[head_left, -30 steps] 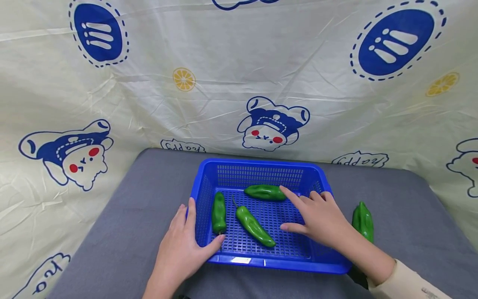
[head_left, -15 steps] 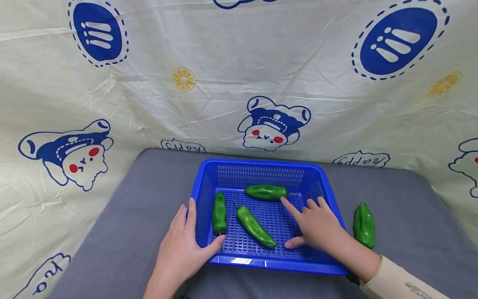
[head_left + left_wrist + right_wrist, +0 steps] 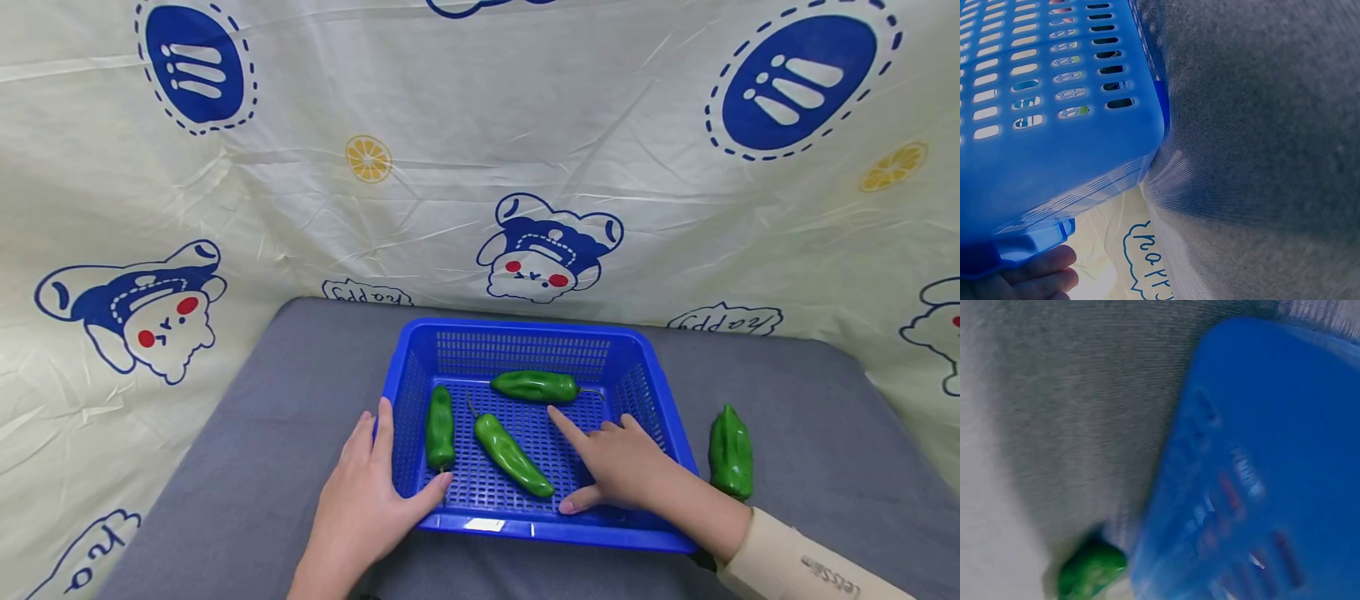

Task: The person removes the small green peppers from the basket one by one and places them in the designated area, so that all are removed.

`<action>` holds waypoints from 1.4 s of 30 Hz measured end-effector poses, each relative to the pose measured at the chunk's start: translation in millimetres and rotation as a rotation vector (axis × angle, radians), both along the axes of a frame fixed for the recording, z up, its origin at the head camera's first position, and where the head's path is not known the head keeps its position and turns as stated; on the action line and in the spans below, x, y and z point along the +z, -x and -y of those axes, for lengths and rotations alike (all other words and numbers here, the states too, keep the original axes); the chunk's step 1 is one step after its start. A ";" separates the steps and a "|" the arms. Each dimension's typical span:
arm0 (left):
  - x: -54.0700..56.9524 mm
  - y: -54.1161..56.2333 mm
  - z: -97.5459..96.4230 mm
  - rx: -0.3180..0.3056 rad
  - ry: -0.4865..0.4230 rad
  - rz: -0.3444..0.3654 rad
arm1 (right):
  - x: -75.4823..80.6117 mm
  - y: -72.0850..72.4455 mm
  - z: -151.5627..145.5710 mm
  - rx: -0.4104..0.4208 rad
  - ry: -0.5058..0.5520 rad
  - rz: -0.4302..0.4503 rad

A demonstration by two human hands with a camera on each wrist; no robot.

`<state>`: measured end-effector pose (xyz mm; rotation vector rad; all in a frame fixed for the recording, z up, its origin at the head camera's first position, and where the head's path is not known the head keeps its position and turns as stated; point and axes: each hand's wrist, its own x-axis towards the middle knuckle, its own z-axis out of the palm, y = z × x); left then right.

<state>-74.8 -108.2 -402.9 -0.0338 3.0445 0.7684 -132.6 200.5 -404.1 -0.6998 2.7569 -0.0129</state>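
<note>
A blue plastic basket (image 3: 531, 527) stands on the grey cloth. Three long green peppers lie in it: one upright along the left (image 3: 439, 427), one slanting in the middle (image 3: 512, 454), one lying sideways at the back (image 3: 534, 386). My left hand (image 3: 367, 492) holds the basket's front left corner, thumb over the rim inside, fingers along the outer wall. Over the right part of the basket floor hovers my right hand (image 3: 618, 462), index finger and thumb spread apart with nothing between them. Its fingertip is just in front of the back pepper. The right wrist view shows no fingers.
Another green pepper (image 3: 731, 452) lies on the grey cloth (image 3: 802, 400) right of the basket, beside the right forearm. Behind the table hangs a pale printed curtain (image 3: 435, 242).
My right hand has drawn back from the rear pepper's stem end, forward and to the left, uncovering the stem. The left hand and the peppers stay in place.
</note>
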 end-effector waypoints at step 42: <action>1.7 0.3 -2.9 0.011 0.018 0.019 | -20.2 4.3 37.3 0.223 0.194 0.099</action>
